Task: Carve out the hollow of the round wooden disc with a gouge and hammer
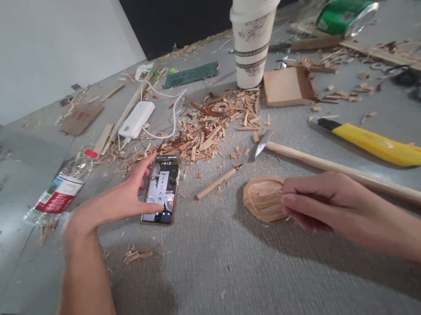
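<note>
My left hand (132, 190) is at the left edge of a phone (162, 190) with a lit screen, its thumb and fingers spread along the phone's side. The phone lies on the grey surface. My right hand (316, 201) is closed in a pinch on the right edge of a round, carved wooden piece (264, 199). Shallow gouge marks show on the face of that piece. A thin wooden stick (217, 182) lies between the two hands. Just beyond my right hand lies a long-handled tool (317, 160) with a metal head.
Wood shavings (205, 128) are heaped behind the phone. A white paper cup (256, 35) stands by a small square wooden block (288, 86). A yellow cutter (383, 143) and green can (346, 16) lie right; a plastic bottle (61, 189) and white power bank (136, 120) lie left.
</note>
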`<state>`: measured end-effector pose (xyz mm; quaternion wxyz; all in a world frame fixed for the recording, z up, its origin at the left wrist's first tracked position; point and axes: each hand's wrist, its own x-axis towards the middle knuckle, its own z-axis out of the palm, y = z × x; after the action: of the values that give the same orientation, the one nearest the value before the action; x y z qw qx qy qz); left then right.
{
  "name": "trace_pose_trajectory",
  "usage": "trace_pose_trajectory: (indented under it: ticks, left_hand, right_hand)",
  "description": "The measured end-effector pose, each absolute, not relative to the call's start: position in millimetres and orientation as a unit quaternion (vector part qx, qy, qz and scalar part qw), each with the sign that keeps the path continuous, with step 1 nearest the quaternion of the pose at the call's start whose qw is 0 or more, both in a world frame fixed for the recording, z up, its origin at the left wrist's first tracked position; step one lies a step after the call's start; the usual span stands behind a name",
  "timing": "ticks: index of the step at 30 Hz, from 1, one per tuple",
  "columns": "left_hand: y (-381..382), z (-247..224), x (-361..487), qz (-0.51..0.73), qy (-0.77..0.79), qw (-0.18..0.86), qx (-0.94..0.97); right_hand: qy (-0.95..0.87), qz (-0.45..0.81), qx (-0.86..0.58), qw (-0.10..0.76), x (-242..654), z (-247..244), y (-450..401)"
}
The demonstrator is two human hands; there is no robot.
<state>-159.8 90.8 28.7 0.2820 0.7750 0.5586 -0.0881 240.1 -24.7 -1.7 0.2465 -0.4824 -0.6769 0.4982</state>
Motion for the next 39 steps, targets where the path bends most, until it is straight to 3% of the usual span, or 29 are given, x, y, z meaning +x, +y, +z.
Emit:
trace_pose_trajectory:
  ticks: [11, 24, 32, 39]
  left_hand:
    - [92, 28, -159, -0.083, 0.544, 0.314, 0.774]
    - [94, 26, -159, -0.083, 0.541, 0.258, 0.796]
    - [96, 14, -125, 0.056, 0.664, 0.169, 0.726]
    - [99, 17, -136, 0.013, 0.62, 0.215, 0.755]
  right_hand:
    - [-0.677, 0.498, -0.484, 0.244, 239, -5, -25]
    - [-0.681, 0.489, -0.493, 0.233, 241, -5, -26]
    - [-0.672, 0.499, -0.491, 0.241, 240, -3, -25]
    - [-0.674, 0.493, -0.498, 0.234, 241, -5, -26]
